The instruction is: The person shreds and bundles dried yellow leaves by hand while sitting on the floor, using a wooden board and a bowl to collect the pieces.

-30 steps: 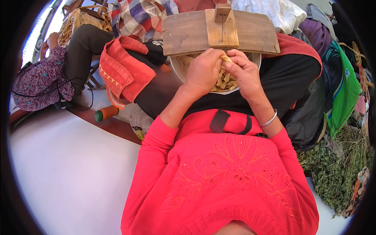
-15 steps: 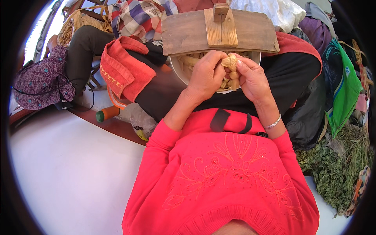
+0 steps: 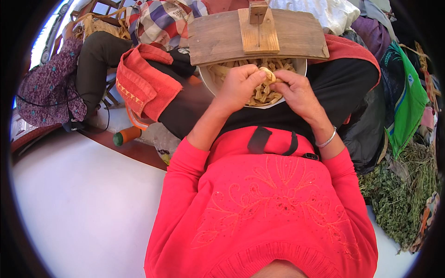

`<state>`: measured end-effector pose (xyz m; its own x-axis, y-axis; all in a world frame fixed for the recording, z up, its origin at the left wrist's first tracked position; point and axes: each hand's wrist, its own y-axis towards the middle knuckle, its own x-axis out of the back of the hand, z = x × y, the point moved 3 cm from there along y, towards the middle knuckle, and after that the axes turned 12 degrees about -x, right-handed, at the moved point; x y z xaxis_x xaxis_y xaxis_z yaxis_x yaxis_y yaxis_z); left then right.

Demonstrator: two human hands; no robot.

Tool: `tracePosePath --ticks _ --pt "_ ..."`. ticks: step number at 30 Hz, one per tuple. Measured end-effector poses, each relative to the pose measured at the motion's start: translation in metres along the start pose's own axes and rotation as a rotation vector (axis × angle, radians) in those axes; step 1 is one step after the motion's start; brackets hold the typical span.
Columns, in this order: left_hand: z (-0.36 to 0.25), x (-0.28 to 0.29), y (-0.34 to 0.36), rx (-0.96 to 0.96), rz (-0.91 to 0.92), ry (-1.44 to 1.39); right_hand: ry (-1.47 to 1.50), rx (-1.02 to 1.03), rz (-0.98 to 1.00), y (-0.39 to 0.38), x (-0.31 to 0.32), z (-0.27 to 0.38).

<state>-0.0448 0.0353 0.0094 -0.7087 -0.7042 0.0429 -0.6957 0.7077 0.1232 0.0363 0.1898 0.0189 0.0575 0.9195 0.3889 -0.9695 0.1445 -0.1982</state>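
Observation:
My left hand (image 3: 239,88) and my right hand (image 3: 297,93) meet over a white basin (image 3: 204,81) in my lap. Between their fingertips is a pale tan, looped strip (image 3: 268,74) of dried-looking material, pinched from both sides. Many similar curled tan strips (image 3: 257,98) lie in the basin beneath. Across the basin's far rim rests a wide wooden board (image 3: 213,42). Fixed on it is a smaller, lighter piece of wood (image 3: 269,42) with a thin dark upright line and a wooden block (image 3: 257,12) at its far end.
Red towels (image 3: 148,88) lie over my knees. On the left, another person's dark-trousered leg (image 3: 99,55) is near a purple patterned cloth (image 3: 51,88). An orange thread spool (image 3: 128,135) lies by the mat. At right are a green cloth (image 3: 409,109) and dried green plants (image 3: 401,194).
The knotted bundle with a hanging tail now shows as a loop between my fingers. My right hand has turned, its fingers pointing more to the left. More strips in the basin are visible.

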Motion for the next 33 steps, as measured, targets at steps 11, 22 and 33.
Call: tracePosePath --ticks 11,22,33 --pt "-0.027 0.036 -0.024 -0.19 0.03 0.641 -0.164 0.278 -0.163 -0.013 0.021 0.013" --pt "-0.045 -0.004 0.01 -0.494 0.244 0.754 0.908 -0.189 0.27 -0.012 0.024 0.006" --pt "-0.023 0.003 0.007 -0.24 0.23 0.328 0.533 -0.248 0.231 0.007 0.039 0.0"
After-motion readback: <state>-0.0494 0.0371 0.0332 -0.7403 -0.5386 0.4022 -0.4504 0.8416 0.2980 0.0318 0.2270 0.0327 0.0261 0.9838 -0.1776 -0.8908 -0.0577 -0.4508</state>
